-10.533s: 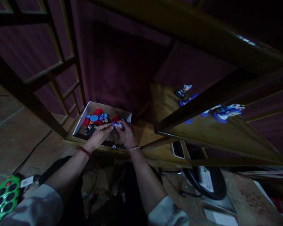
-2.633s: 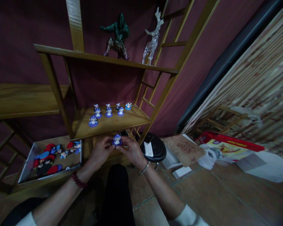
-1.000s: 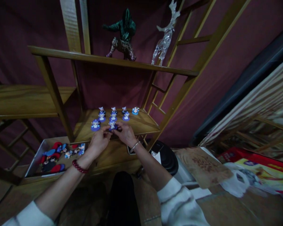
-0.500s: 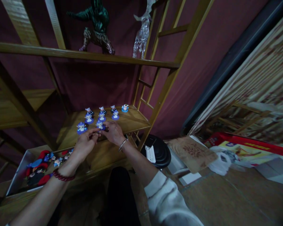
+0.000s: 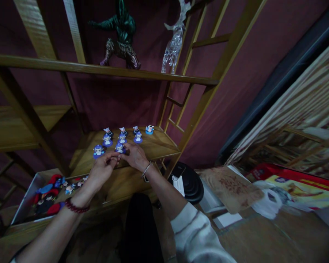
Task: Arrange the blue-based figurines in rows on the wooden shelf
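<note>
A small purple-and-white figurine (image 5: 120, 147) stands near the front edge of the wooden shelf (image 5: 159, 146). My right hand (image 5: 135, 157) pinches it from the right with thumb and fingers. From the left, my left hand (image 5: 105, 168) reaches to its base, fingers pressed together; whether they grip the base is hidden. Left of it sits another purple figurine (image 5: 98, 150) on a purple base. Behind are several more in rows, among them a purple one (image 5: 138, 137), a dark-clothed one (image 5: 136, 129) and a pink one on a blue base (image 5: 149, 129).
A box (image 5: 30, 193) of red, blue and black toys stands at lower left. Above, the upper shelf board (image 5: 106, 71) bears a green statue (image 5: 123, 29) and a clear deer figure (image 5: 175, 44). A black round stool (image 5: 196, 188) and a plastic bag (image 5: 267, 202) are at right.
The view has shifted, so the shelf and hands appear slightly lower and to the right. Both hands stay at the same front figurine, with little change in their hold.
</note>
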A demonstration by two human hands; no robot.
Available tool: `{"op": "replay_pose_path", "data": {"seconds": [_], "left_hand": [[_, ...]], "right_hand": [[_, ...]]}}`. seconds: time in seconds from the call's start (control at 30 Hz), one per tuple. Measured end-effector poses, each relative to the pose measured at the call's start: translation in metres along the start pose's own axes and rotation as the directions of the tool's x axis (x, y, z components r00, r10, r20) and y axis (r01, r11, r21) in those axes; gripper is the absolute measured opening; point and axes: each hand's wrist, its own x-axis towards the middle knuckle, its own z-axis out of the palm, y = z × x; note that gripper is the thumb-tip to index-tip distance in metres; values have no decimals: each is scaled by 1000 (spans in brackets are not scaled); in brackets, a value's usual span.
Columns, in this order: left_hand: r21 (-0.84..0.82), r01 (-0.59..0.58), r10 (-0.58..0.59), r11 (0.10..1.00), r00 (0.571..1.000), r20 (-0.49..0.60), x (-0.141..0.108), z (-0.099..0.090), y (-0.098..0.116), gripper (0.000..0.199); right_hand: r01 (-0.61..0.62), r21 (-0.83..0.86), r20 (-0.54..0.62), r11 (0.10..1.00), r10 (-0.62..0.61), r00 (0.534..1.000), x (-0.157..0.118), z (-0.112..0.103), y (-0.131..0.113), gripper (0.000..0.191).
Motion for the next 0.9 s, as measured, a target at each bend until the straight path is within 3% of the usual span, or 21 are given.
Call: {"op": "replay_pose_path", "data": {"seconds": [0.33,0.57,0.77,0.9], "left_hand": [[350,-202,219,915,976,-9,-11,-3,-1,25],[563,-273,295,780,954,54,-21,-5,1,26],[666,-381,418,641,901,112,-23,-3,-6,26],[683,-404,443,609,887,131,-22,-3,-10,27]], "right_hand": [[46,58,-15,997,-46,999,0,-3,1,22],[55,83,-23,995,-53,998,0,0,4,25],[65,94,-13,993,-64,998,0,2,6,28],[60,114,-8,992,-59,998,0,2,8,31]]}}
